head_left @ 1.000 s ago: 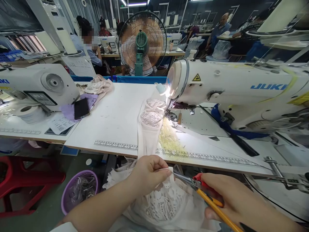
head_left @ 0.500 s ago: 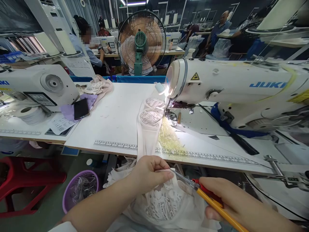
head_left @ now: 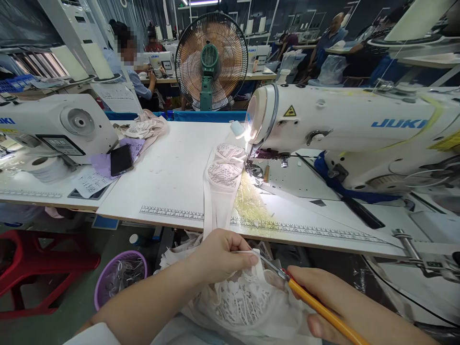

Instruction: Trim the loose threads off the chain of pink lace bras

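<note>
Two white sewing machines stand near: the left sewing machine [head_left: 53, 124] and the right sewing machine [head_left: 359, 129]. Two lace cups [head_left: 224, 173] lie on the table [head_left: 172, 182] beside the right one. There is one fan [head_left: 210, 60] far back, one phone [head_left: 121, 160], one purple basket [head_left: 120, 275], one red stool [head_left: 43, 266] and one pair of scissors [head_left: 305, 295]. Two hands show near, the left hand [head_left: 219, 254] and the right hand [head_left: 323, 294], with one lace garment [head_left: 244, 302].

White table [head_left: 172, 177] — sewing machine [head_left: 341, 129], lace strip [head_left: 221, 175] and a fabric pile [head_left: 147, 128] on it.
</note>
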`<action>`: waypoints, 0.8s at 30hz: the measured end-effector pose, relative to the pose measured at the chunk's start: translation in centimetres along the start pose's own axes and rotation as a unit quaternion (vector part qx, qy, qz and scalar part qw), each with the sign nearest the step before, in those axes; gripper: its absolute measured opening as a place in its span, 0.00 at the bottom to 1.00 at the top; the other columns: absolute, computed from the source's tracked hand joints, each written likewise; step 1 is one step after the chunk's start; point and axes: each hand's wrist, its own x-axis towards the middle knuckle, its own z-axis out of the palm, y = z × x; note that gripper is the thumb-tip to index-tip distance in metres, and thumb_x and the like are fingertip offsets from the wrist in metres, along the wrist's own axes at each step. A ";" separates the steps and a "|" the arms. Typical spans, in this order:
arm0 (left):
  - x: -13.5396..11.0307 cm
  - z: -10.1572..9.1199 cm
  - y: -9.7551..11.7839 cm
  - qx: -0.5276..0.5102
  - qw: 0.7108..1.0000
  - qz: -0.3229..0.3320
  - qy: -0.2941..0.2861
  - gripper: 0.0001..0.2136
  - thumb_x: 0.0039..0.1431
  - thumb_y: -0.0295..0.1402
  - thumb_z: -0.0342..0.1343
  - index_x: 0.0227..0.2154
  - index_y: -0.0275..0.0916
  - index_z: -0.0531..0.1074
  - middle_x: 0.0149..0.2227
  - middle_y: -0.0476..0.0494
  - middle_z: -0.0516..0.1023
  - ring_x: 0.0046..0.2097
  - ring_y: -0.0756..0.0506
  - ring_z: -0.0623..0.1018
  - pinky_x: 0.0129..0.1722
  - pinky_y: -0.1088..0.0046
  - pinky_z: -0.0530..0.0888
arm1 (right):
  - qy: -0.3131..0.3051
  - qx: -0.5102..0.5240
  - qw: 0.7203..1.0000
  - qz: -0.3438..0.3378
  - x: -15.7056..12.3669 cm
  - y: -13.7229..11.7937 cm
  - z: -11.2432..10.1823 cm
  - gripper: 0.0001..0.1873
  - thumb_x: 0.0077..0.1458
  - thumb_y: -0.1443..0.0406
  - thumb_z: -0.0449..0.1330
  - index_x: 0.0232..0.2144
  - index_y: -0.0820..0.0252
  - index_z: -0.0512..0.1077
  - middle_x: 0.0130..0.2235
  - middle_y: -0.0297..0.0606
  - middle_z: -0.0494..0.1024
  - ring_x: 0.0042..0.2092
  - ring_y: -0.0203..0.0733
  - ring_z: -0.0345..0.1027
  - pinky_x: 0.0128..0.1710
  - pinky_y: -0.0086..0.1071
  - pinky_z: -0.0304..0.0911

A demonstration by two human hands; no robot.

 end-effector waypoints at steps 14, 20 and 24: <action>0.5 -0.4 -0.5 -0.012 1.000 -0.004 -0.022 0.12 0.41 0.38 0.64 0.19 0.34 0.71 0.15 0.53 0.67 0.17 0.55 0.64 0.18 0.78 0.59 | 0.039 -0.006 0.999 -0.016 1.0 3.0 2.7 0.18 0.57 0.55 0.50 0.21 0.57 0.51 0.23 0.28 0.51 0.24 0.33 0.44 0.22 0.29 0.43; -0.3 -0.6 -0.2 0.000 1.000 0.026 -0.008 0.14 0.42 0.41 0.64 0.20 0.35 0.70 0.15 0.52 0.67 0.18 0.54 0.65 0.19 0.77 0.62 | 0.152 -0.013 0.988 -0.028 1.4 2.4 2.2 0.19 0.55 0.53 0.51 0.20 0.56 0.53 0.21 0.28 0.55 0.23 0.34 0.49 0.21 0.28 0.47; -0.9 -0.7 0.0 0.012 0.996 0.083 0.017 0.14 0.44 0.41 0.64 0.21 0.34 0.70 0.21 0.49 0.70 0.23 0.53 0.67 0.23 0.76 0.63 | 0.224 -0.017 0.974 -0.041 1.1 1.2 2.4 0.12 0.50 0.55 0.58 0.27 0.57 0.64 0.27 0.34 0.68 0.27 0.39 0.61 0.26 0.29 0.58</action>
